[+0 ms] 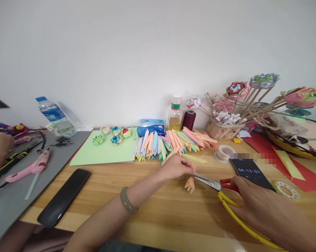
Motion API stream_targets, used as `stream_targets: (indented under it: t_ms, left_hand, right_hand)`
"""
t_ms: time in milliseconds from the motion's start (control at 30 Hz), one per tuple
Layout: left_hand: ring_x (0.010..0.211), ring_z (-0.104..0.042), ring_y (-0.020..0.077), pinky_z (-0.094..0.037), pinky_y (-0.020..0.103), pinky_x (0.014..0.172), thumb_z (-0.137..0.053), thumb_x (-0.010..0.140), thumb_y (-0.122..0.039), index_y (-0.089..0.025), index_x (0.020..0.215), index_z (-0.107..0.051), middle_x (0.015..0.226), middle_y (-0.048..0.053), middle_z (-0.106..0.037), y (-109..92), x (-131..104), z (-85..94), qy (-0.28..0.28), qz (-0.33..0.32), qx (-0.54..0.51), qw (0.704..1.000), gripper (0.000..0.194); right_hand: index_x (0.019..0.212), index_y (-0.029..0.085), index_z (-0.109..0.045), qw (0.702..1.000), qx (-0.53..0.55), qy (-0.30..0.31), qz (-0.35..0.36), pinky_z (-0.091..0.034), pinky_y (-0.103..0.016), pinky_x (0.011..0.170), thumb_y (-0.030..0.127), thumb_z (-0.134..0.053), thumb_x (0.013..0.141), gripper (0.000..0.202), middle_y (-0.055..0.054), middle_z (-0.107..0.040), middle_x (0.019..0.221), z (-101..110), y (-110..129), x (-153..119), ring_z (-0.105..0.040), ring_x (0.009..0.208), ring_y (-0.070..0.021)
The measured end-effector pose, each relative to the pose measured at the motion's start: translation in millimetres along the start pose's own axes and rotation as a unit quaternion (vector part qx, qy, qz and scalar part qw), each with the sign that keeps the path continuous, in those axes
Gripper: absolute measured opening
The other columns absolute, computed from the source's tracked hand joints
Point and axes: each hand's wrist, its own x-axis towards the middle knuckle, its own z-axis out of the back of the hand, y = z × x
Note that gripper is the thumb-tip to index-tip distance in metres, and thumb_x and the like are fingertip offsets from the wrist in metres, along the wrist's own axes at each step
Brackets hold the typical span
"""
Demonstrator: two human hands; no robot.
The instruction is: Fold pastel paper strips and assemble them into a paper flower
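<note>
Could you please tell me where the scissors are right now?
In the head view, right of centre: the right hand holds the scissors, blades pointing towards the left hand.

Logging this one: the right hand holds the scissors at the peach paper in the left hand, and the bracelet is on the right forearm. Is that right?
Not quite: the bracelet is on the left forearm, as the head view shows. The right hand does hold the scissors at the peach paper in the left hand.
</note>
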Motion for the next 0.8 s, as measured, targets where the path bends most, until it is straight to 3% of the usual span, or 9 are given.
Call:
stream_targets:
  t_ms: [100,367,667,800]
  left_hand:
    - [0.075,-0.057,0.0173,-0.044,0.029,0.076,-0.065,0.060,-0.022,-0.013,0.066,-0.069,0.061,0.002,-0.064,-4.3,-2.2,-0.1,0.002,0.011,0.038,0.999,0.012]
    - [0.073,-0.058,0.0193,-0.046,0.032,0.072,-0.066,0.059,-0.026,-0.013,0.064,-0.069,0.065,0.005,-0.067,-0.1,0.8,-2.1,0.001,0.020,0.061,0.998,0.015]
    - [0.073,-0.058,0.0161,-0.045,0.027,0.073,-0.066,0.060,-0.031,-0.012,0.070,-0.069,0.067,0.004,-0.067,3.6,3.2,-1.8,0.003,0.005,0.074,0.997,0.022]
    - [0.073,-0.059,0.0141,-0.045,0.022,0.069,-0.057,0.070,-0.031,-0.013,0.077,-0.067,0.077,0.003,-0.068,6.8,5.3,1.2,-0.021,-0.037,0.111,0.993,0.022]
  right_hand:
    - [0.085,0.022,-0.053,0.998,-0.015,0.057,0.017,-0.040,-0.034,0.050,0.046,-0.042,0.075,0.029,-0.008,-0.068,0.078,-4.1,0.9,3.2,-0.065,0.067,-0.0309]
    - [0.083,0.022,-0.052,0.999,-0.020,0.043,0.026,-0.034,-0.030,0.046,0.055,-0.041,0.076,0.036,-0.006,-0.067,0.072,-12.6,-0.4,6.9,-0.064,0.060,-0.0308]
    - [0.074,0.021,-0.049,0.997,0.001,0.077,0.033,-0.037,-0.033,0.049,0.037,-0.043,0.076,0.017,-0.009,-0.067,0.070,-11.5,-2.1,7.2,-0.064,0.061,-0.0305]
    - [0.081,0.023,-0.052,0.997,0.027,0.073,0.021,-0.042,-0.038,0.055,0.037,-0.044,0.075,0.017,-0.011,-0.068,0.082,-16.3,-10.9,4.0,-0.064,0.069,-0.0320]
